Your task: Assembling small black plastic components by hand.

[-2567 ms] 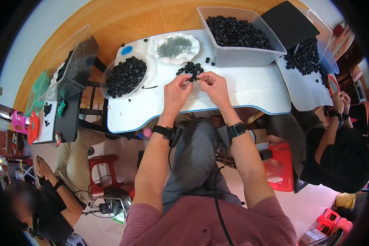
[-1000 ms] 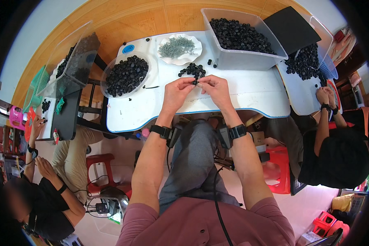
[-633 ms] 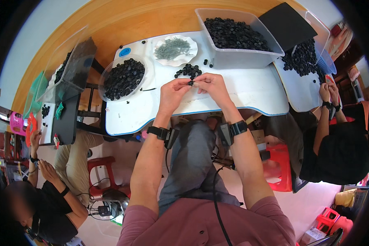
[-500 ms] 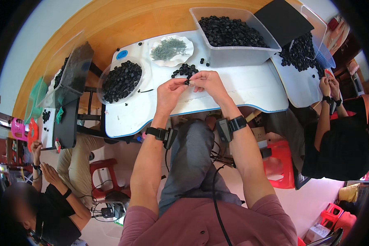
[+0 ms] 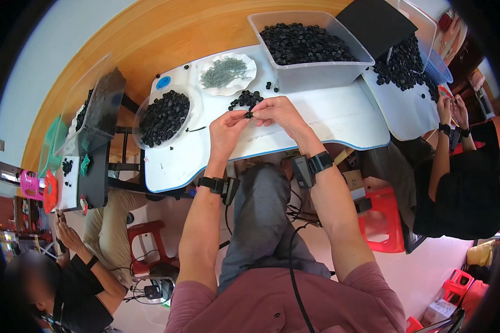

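Note:
My left hand (image 5: 226,131) and my right hand (image 5: 283,115) meet above the white table, fingertips pinched together on one small black plastic part (image 5: 249,115). Most of that part is hidden by the fingers. Just beyond them lies a loose pile of similar black parts (image 5: 244,100). To the left stands a round clear tub (image 5: 190,121) filled with black parts. Behind the pile, a white scalloped plate (image 5: 249,84) carries a heap of thin grey-green pieces (image 5: 223,72). A thin black piece (image 5: 196,129) lies beside the tub.
A big clear bin (image 5: 316,77) of black parts stands at the back, with a black sheet (image 5: 376,25) beside it. More black parts (image 5: 400,65) cover the table at right. A co-worker's hands (image 5: 451,109) are at right, another's (image 5: 69,234) at lower left. Red stools (image 5: 384,222) stand below.
My fingers stay pinched on the black part, with the right fingers shifted slightly around it. The whole view has tilted a little. The co-worker at left has brought both hands together.

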Action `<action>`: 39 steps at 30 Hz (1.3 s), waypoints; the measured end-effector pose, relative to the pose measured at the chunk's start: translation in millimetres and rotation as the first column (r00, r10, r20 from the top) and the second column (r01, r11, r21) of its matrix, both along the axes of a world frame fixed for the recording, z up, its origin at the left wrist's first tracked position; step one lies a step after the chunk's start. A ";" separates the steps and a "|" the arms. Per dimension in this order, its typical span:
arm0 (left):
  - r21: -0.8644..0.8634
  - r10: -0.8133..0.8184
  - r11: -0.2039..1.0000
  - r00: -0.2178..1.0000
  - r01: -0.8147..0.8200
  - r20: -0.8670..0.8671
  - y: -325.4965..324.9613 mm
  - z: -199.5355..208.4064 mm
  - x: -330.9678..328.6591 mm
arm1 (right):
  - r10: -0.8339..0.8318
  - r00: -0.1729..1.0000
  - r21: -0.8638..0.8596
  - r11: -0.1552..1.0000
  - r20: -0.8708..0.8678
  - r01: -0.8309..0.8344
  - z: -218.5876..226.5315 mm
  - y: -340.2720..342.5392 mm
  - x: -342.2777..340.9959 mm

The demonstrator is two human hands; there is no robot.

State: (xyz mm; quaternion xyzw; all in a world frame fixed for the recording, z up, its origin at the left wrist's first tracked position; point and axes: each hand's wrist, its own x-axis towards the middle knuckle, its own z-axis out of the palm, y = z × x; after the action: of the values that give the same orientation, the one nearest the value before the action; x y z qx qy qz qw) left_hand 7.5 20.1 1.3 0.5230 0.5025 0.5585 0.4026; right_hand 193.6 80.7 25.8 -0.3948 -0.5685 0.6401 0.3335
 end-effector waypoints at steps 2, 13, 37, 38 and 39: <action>-0.009 -0.012 1.000 1.000 0.013 0.015 0.4 -1.8 -3.1 | 0.002 1.000 -0.004 1.000 -0.007 -0.002 0.9 0.4 -1.7; -0.030 0.013 0.999 1.000 -0.012 0.012 -1.9 2.0 0.4 | 0.038 0.999 -0.040 0.998 0.004 -0.038 4.1 6.4 0.0; -0.019 0.035 0.999 0.998 -0.034 0.046 1.6 -1.6 -5.2 | -0.008 0.999 -0.068 0.998 0.047 0.012 4.0 4.8 -12.6; -0.043 0.030 0.999 0.995 -0.026 0.100 0.4 0.1 -3.2 | -0.010 0.999 -0.068 0.998 0.050 0.013 4.5 4.2 -10.9; -0.066 0.026 0.998 0.988 -0.016 0.154 0.2 1.9 -1.4 | -0.012 0.999 -0.068 0.998 0.053 0.016 5.0 4.5 -9.3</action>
State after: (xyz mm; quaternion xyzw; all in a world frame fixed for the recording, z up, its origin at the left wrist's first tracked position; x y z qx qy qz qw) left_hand 6.0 20.3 3.1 0.4595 0.4931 0.5849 0.4513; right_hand 184.3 85.3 30.9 -0.4266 -0.5522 0.6461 0.3093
